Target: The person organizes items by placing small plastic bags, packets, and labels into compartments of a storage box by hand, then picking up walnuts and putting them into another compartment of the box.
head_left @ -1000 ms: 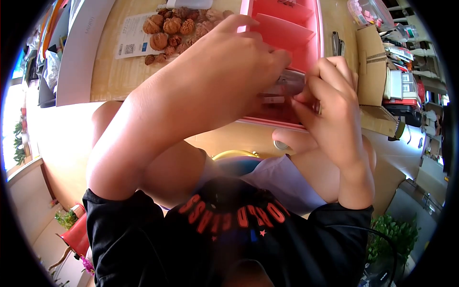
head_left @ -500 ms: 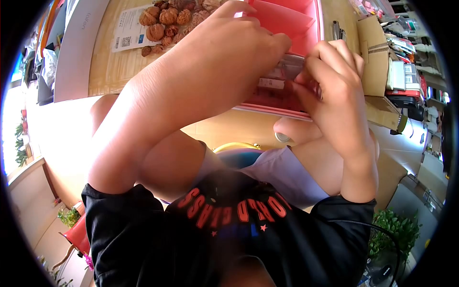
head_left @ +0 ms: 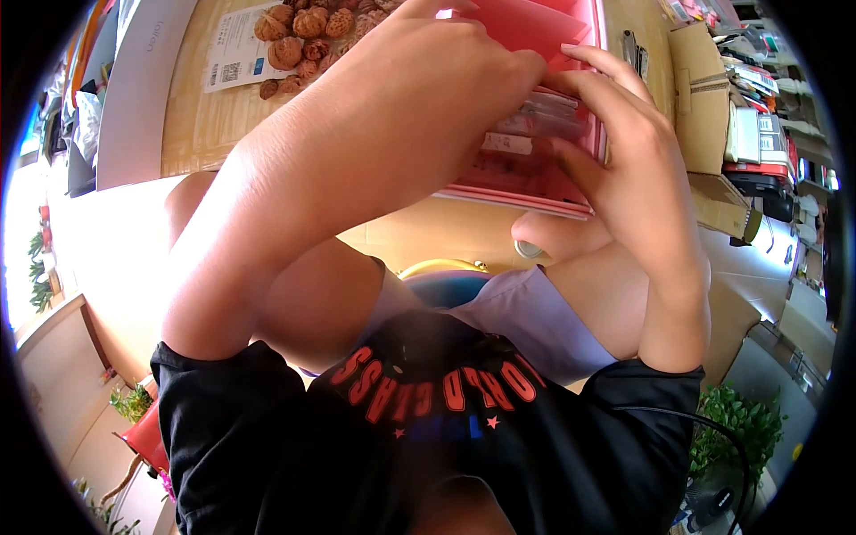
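Observation:
A pink box [head_left: 517, 197] with inner dividers lies under both hands at the top middle. Inside its near part are clear plastic packets [head_left: 546, 118] and a small white label [head_left: 508, 144]. My left hand [head_left: 464, 76] arches over the left side of the box, its palm and most of its fingers out of sight, so whether it grips anything is hidden. At the right side, my right hand [head_left: 624, 116] has its fingers stretched and the thumb apart from them. Those fingers are over the packets and the box wall, and I see nothing held in them.
Several walnut-like nuts [head_left: 311, 21] lie left of the box by a printed sheet [head_left: 237, 62] on the wooden table [head_left: 192, 111]. A white box [head_left: 147, 89] stands at the left. Nail clippers [head_left: 635, 53] and a cardboard box [head_left: 697, 98] are on the right.
My right hand has opened out, its curled fingers extending forward and left over the box. The pink box has shifted slightly. My left hand has stayed nearly in place.

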### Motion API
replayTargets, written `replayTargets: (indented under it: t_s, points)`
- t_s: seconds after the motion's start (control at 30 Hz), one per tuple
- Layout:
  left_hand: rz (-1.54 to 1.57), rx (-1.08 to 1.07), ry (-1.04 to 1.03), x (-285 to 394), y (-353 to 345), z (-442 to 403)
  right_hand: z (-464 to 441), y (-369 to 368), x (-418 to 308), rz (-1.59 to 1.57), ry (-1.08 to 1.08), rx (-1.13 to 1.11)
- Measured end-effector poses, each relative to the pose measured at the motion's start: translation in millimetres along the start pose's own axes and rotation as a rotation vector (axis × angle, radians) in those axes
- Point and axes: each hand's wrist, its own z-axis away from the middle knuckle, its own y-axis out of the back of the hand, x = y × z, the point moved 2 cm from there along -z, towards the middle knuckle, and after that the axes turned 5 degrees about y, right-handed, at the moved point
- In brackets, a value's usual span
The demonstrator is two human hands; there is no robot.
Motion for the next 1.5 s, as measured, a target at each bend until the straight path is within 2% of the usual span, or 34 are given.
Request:
replayTargets:
  t_s: [0.47, 0.57, 0.77, 1.0, 1.07, 1.37, 1.47, 1.5]
  points:
    - [0.098, 0.099, -0.018, -3, -5, 3, -5, -1, -2, -0.072, -0.015, -0.039]
    - [0.106, 0.111, 0.031, -1, -15, 0, -4, -3, 0, -0.081, -0.018, -0.059]
    - [0.014, 0.136, 0.006, -1, -12, 1, -4, -4, 3, -0.107, -0.023, -0.125]
    - [0.070, 0.111, 0.021, -1, -10, 1, -7, -8, 5, -0.051, 0.066, -0.125]
    - [0.051, 0.156, 0.038, 0, -18, 0, -7, -7, 4, -0.076, 0.030, -0.137]
    - [0.064, 0.079, 0.005, -1, -6, 3, -11, -3, 2, -0.094, 0.025, -0.158]
    - [0.060, 0.168, 0.050, -1, -17, 2, -12, -3, 2, -0.085, 0.030, -0.161]
    - [0.055, 0.134, 0.042, -2, -18, 2, -12, -2, 2, -0.078, 0.029, -0.165]
